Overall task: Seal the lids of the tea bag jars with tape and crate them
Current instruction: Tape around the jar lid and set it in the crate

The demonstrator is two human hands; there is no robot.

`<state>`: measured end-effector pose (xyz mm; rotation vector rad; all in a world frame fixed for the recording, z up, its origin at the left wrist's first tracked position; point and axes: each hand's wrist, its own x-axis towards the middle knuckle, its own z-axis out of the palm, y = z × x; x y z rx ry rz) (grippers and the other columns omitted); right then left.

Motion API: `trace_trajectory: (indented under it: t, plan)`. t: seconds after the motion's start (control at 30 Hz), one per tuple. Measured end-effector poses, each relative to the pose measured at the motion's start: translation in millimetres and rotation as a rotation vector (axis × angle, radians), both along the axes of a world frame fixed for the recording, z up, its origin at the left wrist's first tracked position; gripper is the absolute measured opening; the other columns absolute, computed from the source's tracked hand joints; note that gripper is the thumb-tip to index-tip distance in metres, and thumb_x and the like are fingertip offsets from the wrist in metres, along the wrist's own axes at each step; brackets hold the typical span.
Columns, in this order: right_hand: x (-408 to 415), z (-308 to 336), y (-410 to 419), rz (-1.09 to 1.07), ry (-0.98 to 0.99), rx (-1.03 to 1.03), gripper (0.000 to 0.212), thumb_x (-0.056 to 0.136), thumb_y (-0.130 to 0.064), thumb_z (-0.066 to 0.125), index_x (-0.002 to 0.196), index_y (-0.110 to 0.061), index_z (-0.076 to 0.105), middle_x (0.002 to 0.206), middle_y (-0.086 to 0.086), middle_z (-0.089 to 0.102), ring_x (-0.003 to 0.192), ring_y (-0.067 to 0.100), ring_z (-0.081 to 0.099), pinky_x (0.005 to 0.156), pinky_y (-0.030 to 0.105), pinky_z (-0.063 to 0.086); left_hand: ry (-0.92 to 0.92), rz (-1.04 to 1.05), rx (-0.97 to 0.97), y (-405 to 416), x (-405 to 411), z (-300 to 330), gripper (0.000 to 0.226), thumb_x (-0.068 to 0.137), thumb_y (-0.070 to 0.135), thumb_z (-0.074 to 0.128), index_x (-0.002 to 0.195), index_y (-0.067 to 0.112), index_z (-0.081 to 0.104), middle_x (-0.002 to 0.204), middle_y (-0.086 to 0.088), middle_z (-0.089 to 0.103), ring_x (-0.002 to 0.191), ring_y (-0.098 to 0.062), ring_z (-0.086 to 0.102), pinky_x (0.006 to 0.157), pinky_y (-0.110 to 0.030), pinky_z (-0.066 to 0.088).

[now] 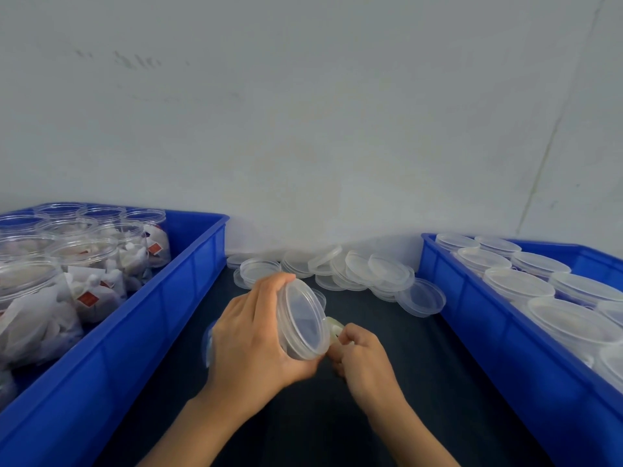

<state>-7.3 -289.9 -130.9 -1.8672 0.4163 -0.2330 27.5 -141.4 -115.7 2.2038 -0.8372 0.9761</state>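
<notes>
My left hand [251,335] grips a clear tea bag jar [305,320] lying on its side, its lid facing right and towards the wall. Most of the jar body is hidden behind that hand. My right hand [362,357] sits just right of the lid rim and pinches a pale roll of tape [333,328] against the lid's edge. The blue crate on the left [188,298] holds several open jars [91,261] filled with white tea bags. The blue crate on the right [472,315] holds several jars with lids on [519,281].
A heap of loose clear lids [364,271] lies on the dark table [421,382] against the white wall, between the two crates. The crates flank my hands closely on both sides.
</notes>
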Motion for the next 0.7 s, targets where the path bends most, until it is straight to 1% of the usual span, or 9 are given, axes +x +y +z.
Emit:
trace_trajectory:
  t: [0.13, 0.3, 0.33, 0.4, 0.43, 0.5, 0.6, 0.67, 0.7]
  plan:
    - [-0.7, -1.0, -0.9, -0.039, 0.008, -0.031, 0.021, 0.084, -0.016, 0.057, 0.071, -0.017, 0.041, 0.072, 0.006, 0.049, 0.07, 0.023, 0.044, 0.067, 0.039, 0.038, 0.013, 0.0, 0.024, -1.2, -2.1, 0.5, 0.095, 0.046, 0.055, 0.082, 0.125, 0.013, 0.05, 0.113, 0.001, 0.063, 0.096, -0.014, 0.062, 0.082, -0.027, 0.048]
    - [-0.1, -4.5, -2.4, -0.062, 0.012, -0.073, 0.023, 0.081, -0.013, 0.054, 0.066, -0.019, 0.038, 0.07, 0.003, 0.048, 0.069, 0.022, 0.045, 0.066, 0.039, 0.038, 0.107, -0.011, 0.009, -3.2, -7.7, 3.9, 0.095, 0.046, 0.054, 0.083, 0.125, 0.011, 0.054, 0.112, 0.0, 0.064, 0.095, -0.021, 0.065, 0.076, -0.034, 0.056]
    - [0.8, -5.2, -4.5, -0.061, 0.009, -0.079, 0.022, 0.081, -0.014, 0.054, 0.066, -0.019, 0.04, 0.07, 0.003, 0.051, 0.069, 0.022, 0.047, 0.066, 0.039, 0.039, 0.126, -0.032, -0.008, -1.9, -9.2, 3.6, 0.096, 0.045, 0.057, 0.083, 0.125, 0.013, 0.054, 0.113, 0.003, 0.064, 0.096, -0.019, 0.065, 0.076, -0.034, 0.056]
    - [4.6, -1.4, -14.4, -0.132, -0.033, -0.139, 0.016, 0.085, -0.017, 0.053, 0.069, -0.018, 0.05, 0.076, 0.006, 0.06, 0.073, 0.026, 0.055, 0.071, 0.04, 0.046, 0.234, -0.132, -0.151, -0.9, -19.3, 1.9, 0.094, 0.04, 0.063, 0.079, 0.123, 0.027, 0.052, 0.112, 0.016, 0.064, 0.097, -0.009, 0.065, 0.079, -0.028, 0.054]
    - [6.1, 2.0, -26.8, -0.215, -0.062, -0.164, 0.017, 0.089, -0.021, 0.053, 0.074, -0.015, 0.056, 0.081, 0.008, 0.064, 0.077, 0.029, 0.058, 0.075, 0.041, 0.048, 0.312, -0.207, -0.231, -4.0, -26.8, 1.0, 0.091, 0.037, 0.063, 0.078, 0.119, 0.034, 0.052, 0.109, 0.021, 0.066, 0.097, -0.003, 0.066, 0.08, -0.024, 0.053]
    - [3.3, 3.9, -47.6, -0.319, -0.085, -0.147, 0.024, 0.094, -0.032, 0.053, 0.079, -0.013, 0.058, 0.082, 0.009, 0.064, 0.077, 0.026, 0.059, 0.078, 0.044, 0.049, 0.396, -0.276, -0.254, -12.0, -32.1, 1.3, 0.088, 0.037, 0.06, 0.08, 0.117, 0.04, 0.05, 0.11, 0.024, 0.065, 0.1, 0.005, 0.062, 0.083, -0.017, 0.05]
    - [-5.1, -7.5, -44.6, -0.178, -0.009, -0.338, 0.025, 0.094, -0.036, 0.054, 0.079, -0.016, 0.054, 0.077, 0.003, 0.059, 0.068, 0.018, 0.052, 0.066, 0.041, 0.047, 0.397, -0.183, -0.228, -22.6, -21.2, 0.5, 0.095, 0.044, 0.056, 0.084, 0.127, 0.039, 0.043, 0.11, 0.024, 0.058, 0.099, 0.007, 0.054, 0.082, -0.002, 0.038]
    - [-5.5, -12.6, -32.8, -0.096, -0.035, -0.352, 0.024, 0.094, -0.034, 0.054, 0.081, -0.014, 0.054, 0.079, 0.006, 0.059, 0.067, 0.015, 0.05, 0.063, 0.039, 0.043, 0.398, -0.167, -0.243, -21.9, -11.4, 2.1, 0.096, 0.044, 0.057, 0.082, 0.129, 0.037, 0.041, 0.109, 0.024, 0.056, 0.098, 0.006, 0.052, 0.081, -0.003, 0.037]
    - [-5.0, -13.5, -27.8, -0.069, -0.064, -0.356, 0.024, 0.094, -0.033, 0.053, 0.085, -0.011, 0.056, 0.082, 0.009, 0.062, 0.068, 0.016, 0.05, 0.064, 0.041, 0.045, 0.405, -0.152, -0.25, -19.8, -9.3, 0.3, 0.097, 0.043, 0.06, 0.079, 0.13, 0.036, 0.041, 0.109, 0.023, 0.056, 0.099, 0.005, 0.053, 0.085, -0.009, 0.04]
